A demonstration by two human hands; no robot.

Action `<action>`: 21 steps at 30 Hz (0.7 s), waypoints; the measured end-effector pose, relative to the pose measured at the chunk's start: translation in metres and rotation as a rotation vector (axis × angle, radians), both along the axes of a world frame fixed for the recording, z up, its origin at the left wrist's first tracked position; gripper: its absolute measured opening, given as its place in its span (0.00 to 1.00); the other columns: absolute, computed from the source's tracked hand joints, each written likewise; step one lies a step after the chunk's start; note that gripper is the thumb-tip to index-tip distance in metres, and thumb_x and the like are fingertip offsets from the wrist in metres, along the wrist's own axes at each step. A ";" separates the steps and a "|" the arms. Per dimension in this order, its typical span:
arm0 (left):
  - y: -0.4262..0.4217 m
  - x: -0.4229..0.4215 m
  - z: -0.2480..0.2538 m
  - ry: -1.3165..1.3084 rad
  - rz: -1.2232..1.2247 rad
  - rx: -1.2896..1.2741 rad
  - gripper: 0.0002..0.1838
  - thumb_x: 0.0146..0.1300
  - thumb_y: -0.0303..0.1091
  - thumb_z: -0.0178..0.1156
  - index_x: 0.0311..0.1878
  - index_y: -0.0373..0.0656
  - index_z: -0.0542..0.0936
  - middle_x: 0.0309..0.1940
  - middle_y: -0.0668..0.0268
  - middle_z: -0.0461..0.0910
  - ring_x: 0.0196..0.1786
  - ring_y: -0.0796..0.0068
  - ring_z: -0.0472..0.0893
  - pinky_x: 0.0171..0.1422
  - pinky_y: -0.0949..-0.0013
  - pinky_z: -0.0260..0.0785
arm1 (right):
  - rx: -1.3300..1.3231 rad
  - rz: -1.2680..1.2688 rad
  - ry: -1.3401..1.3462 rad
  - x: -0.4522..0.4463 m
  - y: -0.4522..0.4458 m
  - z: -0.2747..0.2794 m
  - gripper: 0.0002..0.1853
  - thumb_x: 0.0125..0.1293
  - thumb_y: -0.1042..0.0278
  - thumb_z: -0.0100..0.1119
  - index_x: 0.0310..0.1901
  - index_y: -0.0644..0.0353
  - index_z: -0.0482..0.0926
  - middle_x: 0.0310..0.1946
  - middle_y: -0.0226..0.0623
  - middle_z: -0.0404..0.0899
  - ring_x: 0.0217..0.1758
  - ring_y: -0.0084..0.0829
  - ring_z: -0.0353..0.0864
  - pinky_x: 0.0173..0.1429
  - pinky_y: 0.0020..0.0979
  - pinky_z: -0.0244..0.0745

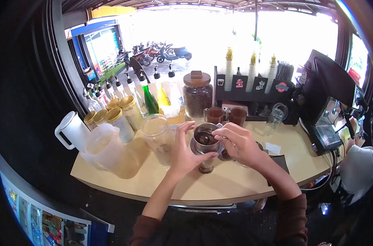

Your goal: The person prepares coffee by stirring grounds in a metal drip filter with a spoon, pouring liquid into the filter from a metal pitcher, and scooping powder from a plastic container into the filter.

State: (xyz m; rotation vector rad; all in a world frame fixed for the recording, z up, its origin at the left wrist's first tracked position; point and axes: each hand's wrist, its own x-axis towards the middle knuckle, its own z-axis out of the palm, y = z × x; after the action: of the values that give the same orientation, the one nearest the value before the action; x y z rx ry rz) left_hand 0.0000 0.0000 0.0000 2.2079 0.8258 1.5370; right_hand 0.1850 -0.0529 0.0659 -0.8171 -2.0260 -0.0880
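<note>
A metal drip coffee filter (203,148) with dark contents sits atop a small glass (206,166) near the counter's front edge. My left hand (185,149) curves round its left side, thumb at the front and fingers toward the rim, steadying it. Over the right side of the rim, my right hand (240,143) is closed in a pinch. What its fingertips hold is mostly hidden; a bit of metal shows beside them. Just left of my left hand stands a clear plastic jar (155,133). Two brown-filled glass mugs (214,115) stand behind the filter.
To the left are a white pitcher (69,130), a translucent jug (106,149), gold-lidded canisters (121,127) and pump bottles (150,98). A jar of coffee beans (197,96) and a cup rack (252,86) line the back. A black machine (324,110) stands right.
</note>
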 end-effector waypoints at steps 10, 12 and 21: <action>-0.003 0.001 0.004 -0.090 -0.116 -0.391 0.39 0.36 0.43 0.81 0.52 0.36 0.76 0.44 0.58 0.82 0.50 0.67 0.81 0.59 0.64 0.70 | 0.056 -0.032 -0.157 0.006 0.008 0.012 0.07 0.56 0.75 0.60 0.37 0.62 0.75 0.32 0.36 0.75 0.36 0.38 0.77 0.41 0.36 0.72; -0.002 0.001 0.001 -0.082 -0.108 -0.390 0.40 0.35 0.44 0.81 0.53 0.37 0.76 0.44 0.58 0.82 0.50 0.66 0.81 0.59 0.64 0.70 | 0.094 -0.072 -0.229 0.006 0.008 0.014 0.07 0.56 0.74 0.60 0.37 0.61 0.75 0.32 0.35 0.76 0.36 0.37 0.77 0.42 0.35 0.71; -0.001 0.000 -0.001 -0.076 -0.078 -0.329 0.39 0.35 0.46 0.80 0.52 0.37 0.78 0.44 0.58 0.83 0.50 0.65 0.82 0.58 0.63 0.71 | 0.120 -0.117 -0.313 -0.002 0.010 0.016 0.07 0.58 0.72 0.60 0.37 0.57 0.74 0.29 0.31 0.76 0.36 0.33 0.78 0.41 0.32 0.67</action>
State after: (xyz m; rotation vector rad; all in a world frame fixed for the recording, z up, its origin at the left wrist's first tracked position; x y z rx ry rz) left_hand -0.0003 -0.0012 -0.0006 1.9112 0.8865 1.3316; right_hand 0.1831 -0.0425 0.0824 -0.8877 -2.2371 -0.4233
